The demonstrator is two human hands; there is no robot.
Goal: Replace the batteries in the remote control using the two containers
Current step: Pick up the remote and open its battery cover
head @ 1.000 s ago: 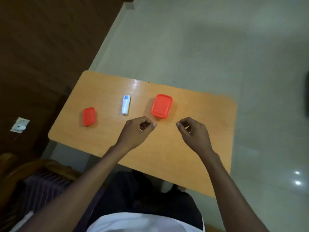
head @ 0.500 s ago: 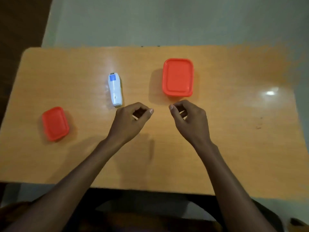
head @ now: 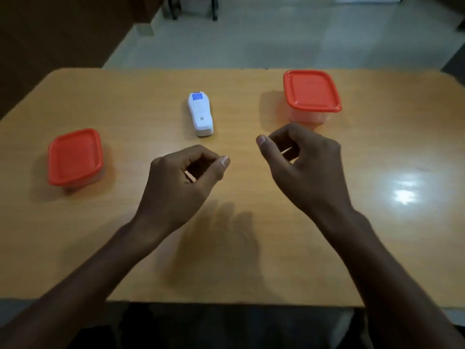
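Note:
A white remote control (head: 200, 114) with a blue patch at its far end lies flat on the wooden table (head: 251, 260), near the middle. A small container with a red lid (head: 75, 156) sits at the left. A larger container with a red lid (head: 311, 93) stands at the back right; both lids are on. My left hand (head: 180, 183) hovers just in front of the remote, fingers curled with nothing in them. My right hand (head: 299, 167) hovers in front of the larger container, fingers curled the same way and holding nothing.
The table's near edge runs along the bottom of the view, above my lap. Beyond the far edge lies pale tiled floor (head: 276, 39), with dark furniture legs (head: 192, 8) at the top and a dark wooden wall (head: 50, 39) at the left.
The head camera has swung and come closer, so the table now lies square and larger. Both hands have kept their curled pose and drawn slightly apart.

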